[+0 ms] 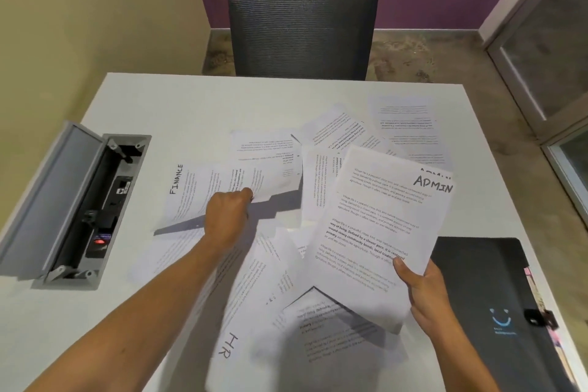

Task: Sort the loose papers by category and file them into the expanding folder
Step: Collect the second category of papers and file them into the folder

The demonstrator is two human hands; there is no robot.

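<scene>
The left hand reaches toward 11 o'clock and pinches the near edge of the sheet marked FINANCE, lifting it so that a shadow falls beneath; its fingertips are hidden under the paper. The right hand, at 4 o'clock, grips a small stack headed ADMIN, thumb on top, the other fingers hidden behind. A second ADMIN heading peeks out behind the first, mostly covered. Loose papers overlap across the middle of the white table, their small print too blurred to read; a sheet marked HR lies at 6 o'clock. The black expanding folder lies closed at 4 o'clock, its far corner cut off by the frame. An open cable box sits at 9 o'clock.
</scene>
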